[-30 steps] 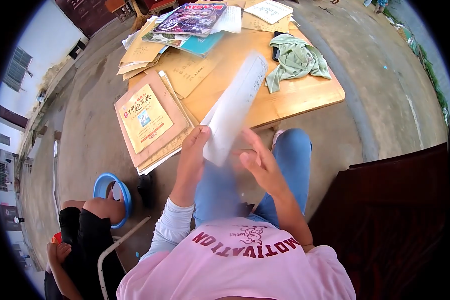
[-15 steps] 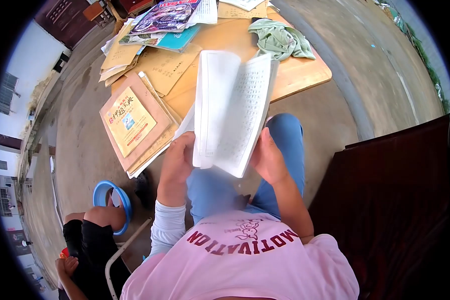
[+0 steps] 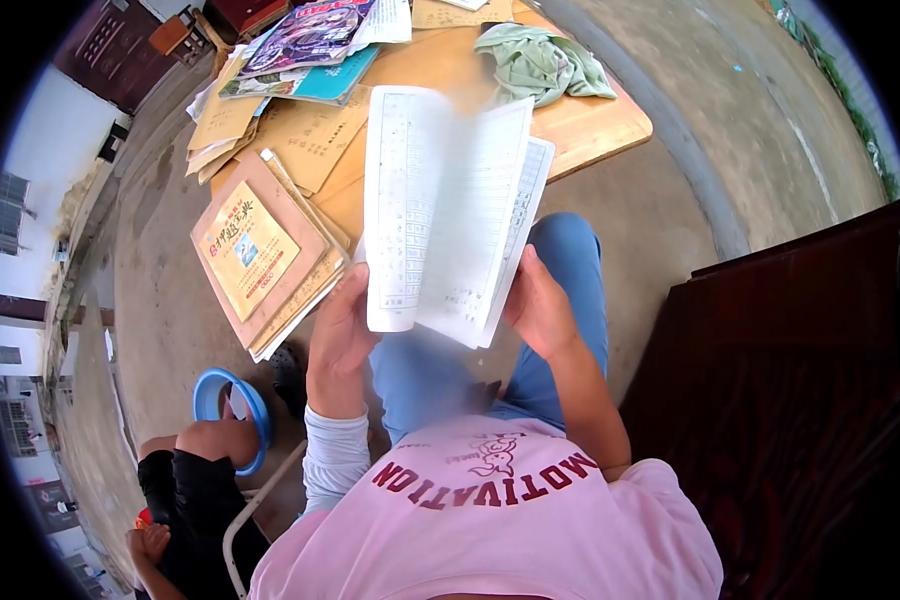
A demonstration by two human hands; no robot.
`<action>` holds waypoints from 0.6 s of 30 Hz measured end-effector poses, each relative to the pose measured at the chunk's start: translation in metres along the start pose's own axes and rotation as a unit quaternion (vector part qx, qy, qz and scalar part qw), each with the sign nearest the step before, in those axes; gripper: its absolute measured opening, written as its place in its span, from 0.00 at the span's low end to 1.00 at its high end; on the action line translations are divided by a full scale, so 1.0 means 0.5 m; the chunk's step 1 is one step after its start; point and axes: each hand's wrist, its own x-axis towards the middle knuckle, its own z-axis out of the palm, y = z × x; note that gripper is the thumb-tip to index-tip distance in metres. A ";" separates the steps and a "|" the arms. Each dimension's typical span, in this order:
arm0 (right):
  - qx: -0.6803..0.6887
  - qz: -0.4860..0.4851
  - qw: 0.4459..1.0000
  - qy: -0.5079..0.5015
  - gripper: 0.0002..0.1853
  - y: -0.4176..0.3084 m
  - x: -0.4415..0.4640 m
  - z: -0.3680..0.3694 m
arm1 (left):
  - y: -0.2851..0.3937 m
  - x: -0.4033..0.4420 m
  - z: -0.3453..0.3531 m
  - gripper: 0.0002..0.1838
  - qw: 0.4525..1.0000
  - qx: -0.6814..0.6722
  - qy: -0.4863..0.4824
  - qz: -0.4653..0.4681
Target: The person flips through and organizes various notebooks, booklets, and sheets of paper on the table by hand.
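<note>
An exercise book with printed grid pages and handwriting is spread between my two hands, above my lap. My left hand grips its lower left edge, the thumb along the curled left pages. On the other side, my right hand pinches the lower right edge, thumb uppermost. One page stands partly lifted between the two halves. Left of the book, a stack of papers and books lies at the table's near corner, a yellow booklet with Chinese print on top.
The wooden table holds magazines, brown envelopes and a crumpled green cloth. At lower left, another person sits near a blue basin. A dark wooden piece stands at right.
Pages of the exercise book have shifted: handwriting now shows on the curled left page, and the right pages have fanned apart. The view has moved slightly. Both hands keep their hold.
</note>
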 end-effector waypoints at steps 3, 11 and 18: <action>0.176 0.061 0.982 -0.023 0.29 -0.034 -0.008 0.016 | -0.008 0.001 -0.018 0.24 0.998 0.068 0.008 0.010; 0.167 0.082 0.983 0.007 0.30 -0.040 -0.010 0.025 | -0.012 0.004 -0.025 0.19 0.999 0.031 -0.040 -0.001; 0.165 0.093 0.982 0.016 0.32 -0.033 -0.007 0.018 | -0.011 0.006 -0.028 0.23 0.998 -0.041 -0.039 -0.005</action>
